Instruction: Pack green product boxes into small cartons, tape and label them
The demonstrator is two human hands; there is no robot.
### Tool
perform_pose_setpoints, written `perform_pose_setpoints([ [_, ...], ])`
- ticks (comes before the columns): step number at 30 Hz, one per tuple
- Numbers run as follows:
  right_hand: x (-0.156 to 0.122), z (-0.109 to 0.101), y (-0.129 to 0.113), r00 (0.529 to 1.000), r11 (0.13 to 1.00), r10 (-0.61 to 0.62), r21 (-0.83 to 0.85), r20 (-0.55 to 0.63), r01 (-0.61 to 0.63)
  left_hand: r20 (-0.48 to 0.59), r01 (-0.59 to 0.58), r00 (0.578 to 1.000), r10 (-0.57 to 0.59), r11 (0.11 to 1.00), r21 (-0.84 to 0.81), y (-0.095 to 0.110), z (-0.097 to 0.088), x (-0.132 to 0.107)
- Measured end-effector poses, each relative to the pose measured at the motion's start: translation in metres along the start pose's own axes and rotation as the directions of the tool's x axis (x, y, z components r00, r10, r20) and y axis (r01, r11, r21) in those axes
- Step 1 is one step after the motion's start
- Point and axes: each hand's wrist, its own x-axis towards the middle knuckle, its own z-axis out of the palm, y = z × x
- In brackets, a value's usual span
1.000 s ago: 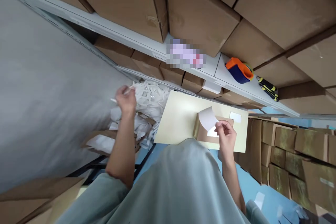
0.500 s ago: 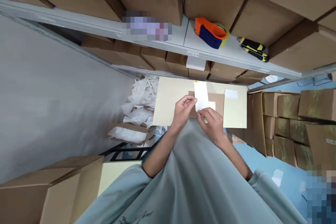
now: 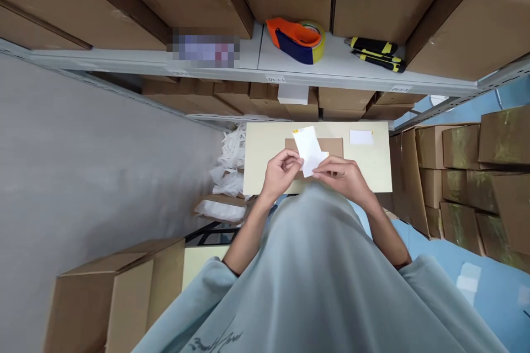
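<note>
Both my hands hold a white label sheet (image 3: 308,150) over a small brown cardboard box (image 3: 333,146) on a pale yellow tabletop (image 3: 265,149). My left hand (image 3: 281,172) pinches the sheet's lower left edge with curled fingers. My right hand (image 3: 345,176) grips its lower right corner. A second white label (image 3: 361,137) lies flat on the tabletop to the right of the box.
A heap of white paper scraps (image 3: 229,168) fills a box left of the table. The shelf above carries an orange tape dispenser (image 3: 298,39) and black-yellow tools (image 3: 377,53). Stacked cartons (image 3: 459,176) stand at right, and more cartons (image 3: 120,287) at lower left.
My left hand came back from the scrap heap on the left and joined my right hand on the white sheet. The view swung so the table sits centred.
</note>
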Motion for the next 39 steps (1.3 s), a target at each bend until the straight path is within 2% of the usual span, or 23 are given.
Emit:
perform_pose_setpoints([
  [2, 0.002, -0.006, -0.001, 0.995, 0.999, -0.002, -0.043, -0.102, -0.003, 0.112, -0.079, 0.991, 0.072, 0.995, 0.064, 0.008, 0.002, -0.003],
  [5, 0.007, -0.019, 0.002, 0.972, 0.993, -0.014, -0.119, -0.234, -0.014, 0.233, -0.241, 0.951, 0.201, 0.957, 0.158, 0.02, 0.006, -0.009],
  [8, 0.011, -0.034, 0.008, 0.968, 0.989, -0.019, -0.149, -0.251, -0.019, 0.278, -0.365, 0.913, 0.298, 0.901, 0.235, 0.03, 0.009, -0.013],
  [10, 0.011, -0.041, 0.011, 0.976, 0.989, -0.007, -0.149, -0.219, -0.026, 0.294, -0.382, 0.907, 0.302, 0.883, 0.272, 0.034, 0.01, -0.015],
  [13, 0.009, -0.046, 0.012, 0.987, 0.985, 0.027, -0.167, -0.156, -0.053, 0.297, -0.325, 0.925, 0.236, 0.896, 0.302, 0.039, 0.011, -0.017],
  [16, 0.006, -0.043, 0.012, 0.994, 0.979, 0.041, -0.196, -0.104, -0.061, 0.247, -0.226, 0.957, 0.152, 0.924, 0.308, 0.037, 0.011, -0.016],
  [18, 0.003, -0.039, 0.013, 0.992, 0.979, 0.048, -0.193, -0.118, -0.07, 0.152, -0.149, 0.983, 0.106, 0.94, 0.306, 0.029, 0.008, -0.012],
  [20, -0.001, -0.034, 0.015, 0.981, 0.982, 0.068, -0.163, -0.183, -0.099, -0.003, -0.053, 0.998, 0.056, 0.961, 0.272, 0.016, 0.005, -0.006],
  [22, -0.005, -0.03, 0.018, 0.962, 0.985, 0.1, -0.113, -0.253, -0.132, -0.136, 0.035, 0.991, -0.01, 0.983, 0.179, -0.002, 0.001, 0.0],
  [23, -0.007, -0.028, 0.019, 0.955, 0.986, 0.117, -0.084, -0.274, -0.145, -0.166, 0.068, 0.985, -0.048, 0.991, 0.113, -0.011, 0.0, 0.003],
  [26, -0.011, -0.025, 0.02, 0.947, 0.987, 0.154, -0.006, -0.281, -0.163, -0.155, 0.14, 0.977, -0.148, 0.988, -0.061, -0.033, -0.001, 0.009],
  [29, -0.012, -0.023, 0.018, 0.945, 0.982, 0.185, 0.021, -0.269, -0.186, -0.136, 0.178, 0.972, -0.193, 0.977, -0.116, -0.042, -0.001, 0.013],
  [34, -0.01, -0.017, 0.028, 0.923, 0.967, 0.253, 0.047, -0.291, -0.25, -0.089, 0.178, 0.979, -0.185, 0.98, -0.085, -0.041, -0.005, 0.019],
  [39, -0.003, -0.002, 0.076, 0.864, 0.921, 0.388, 0.122, -0.321, -0.369, -0.047, 0.127, 0.991, -0.124, 0.989, 0.08, -0.056, -0.014, 0.022],
])
